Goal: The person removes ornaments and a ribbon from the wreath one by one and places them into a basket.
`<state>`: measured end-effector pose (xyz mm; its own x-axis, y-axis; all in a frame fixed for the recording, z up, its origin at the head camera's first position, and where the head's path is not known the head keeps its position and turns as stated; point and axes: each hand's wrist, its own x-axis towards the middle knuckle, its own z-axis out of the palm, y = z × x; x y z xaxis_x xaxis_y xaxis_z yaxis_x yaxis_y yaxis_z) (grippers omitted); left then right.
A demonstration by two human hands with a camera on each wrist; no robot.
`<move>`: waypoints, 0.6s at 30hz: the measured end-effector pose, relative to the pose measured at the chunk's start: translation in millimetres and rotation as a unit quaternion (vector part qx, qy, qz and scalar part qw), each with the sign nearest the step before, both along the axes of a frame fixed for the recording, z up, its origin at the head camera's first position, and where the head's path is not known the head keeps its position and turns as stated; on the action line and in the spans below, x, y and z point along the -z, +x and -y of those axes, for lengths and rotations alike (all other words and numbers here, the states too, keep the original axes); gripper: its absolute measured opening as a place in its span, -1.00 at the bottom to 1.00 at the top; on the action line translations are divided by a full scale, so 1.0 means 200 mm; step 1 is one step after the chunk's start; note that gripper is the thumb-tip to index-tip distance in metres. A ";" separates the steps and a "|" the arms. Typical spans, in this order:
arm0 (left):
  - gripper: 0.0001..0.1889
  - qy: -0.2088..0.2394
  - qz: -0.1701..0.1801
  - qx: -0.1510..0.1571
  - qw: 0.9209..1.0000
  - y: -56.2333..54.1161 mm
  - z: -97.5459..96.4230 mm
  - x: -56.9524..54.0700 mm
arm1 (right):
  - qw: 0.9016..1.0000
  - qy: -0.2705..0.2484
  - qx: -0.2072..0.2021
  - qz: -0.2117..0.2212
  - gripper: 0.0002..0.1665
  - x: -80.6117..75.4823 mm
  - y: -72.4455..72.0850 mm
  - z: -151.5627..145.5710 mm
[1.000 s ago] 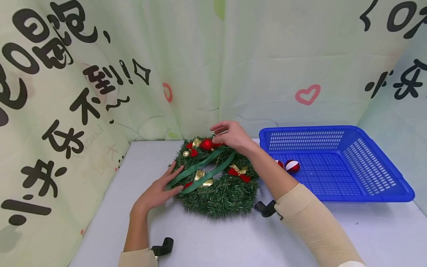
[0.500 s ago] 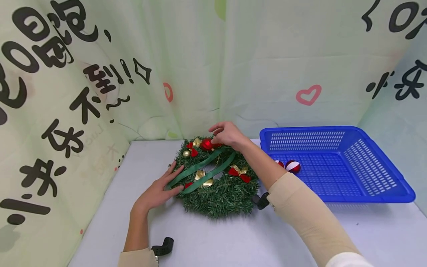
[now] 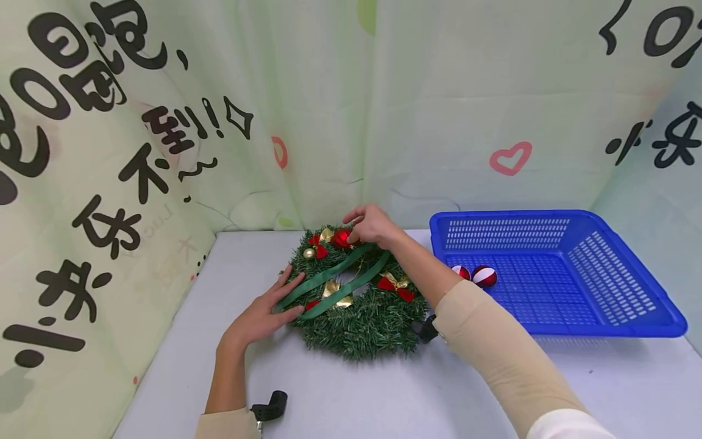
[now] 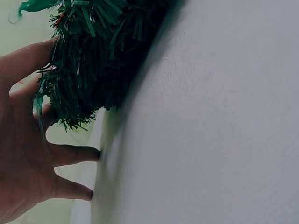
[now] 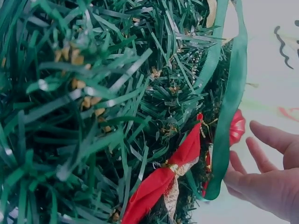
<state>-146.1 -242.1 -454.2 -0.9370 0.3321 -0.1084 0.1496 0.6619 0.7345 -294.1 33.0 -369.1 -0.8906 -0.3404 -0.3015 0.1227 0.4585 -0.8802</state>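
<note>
A green Christmas wreath (image 3: 364, 329) lies on the table, with red and gold bows (image 3: 396, 286), a small gold ball (image 3: 309, 253) and a red ornament (image 3: 341, 238) on it. A green ribbon (image 3: 329, 277) loops across its middle. My left hand (image 3: 260, 317) rests spread on the wreath's left side, over the ribbon's end; in the left wrist view, two straight fingertips (image 4: 93, 154) reach the tabletop. At the wreath's top, my right hand (image 3: 373, 227) is loosely bent beside the red ornament. In the right wrist view, its fingers (image 5: 259, 156) are apart, some near the ribbon; contact is unclear.
A blue plastic basket (image 3: 603, 332) stands to the right, with red and white balls (image 3: 485, 277) at its left side. Printed curtains (image 3: 439, 110) enclose the back and sides of the white table (image 3: 351, 402).
My right hand has shifted slightly left and down at the wreath's top, its forearm and wrist camera also moving left. The left hand and the wreath stay in place.
</note>
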 end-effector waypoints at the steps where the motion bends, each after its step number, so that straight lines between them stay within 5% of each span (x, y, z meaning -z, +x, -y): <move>1: -0.23 0.000 -0.001 0.000 1.000 0.00 0.00 0.00 | 1.000 0.002 -0.001 0.000 -0.42 0.01 0.00 0.00; 18: -0.23 0.001 -0.005 0.004 1.000 0.00 0.00 0.02 | 0.998 0.050 0.023 -0.027 -0.49 0.08 -0.01 0.07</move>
<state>-147.1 -242.5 -458.2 -0.9353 0.3398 -0.0983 0.1624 0.6592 0.7342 -295.3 18.0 -384.8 -0.9205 -0.2698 -0.2828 0.0989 0.5392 -0.8363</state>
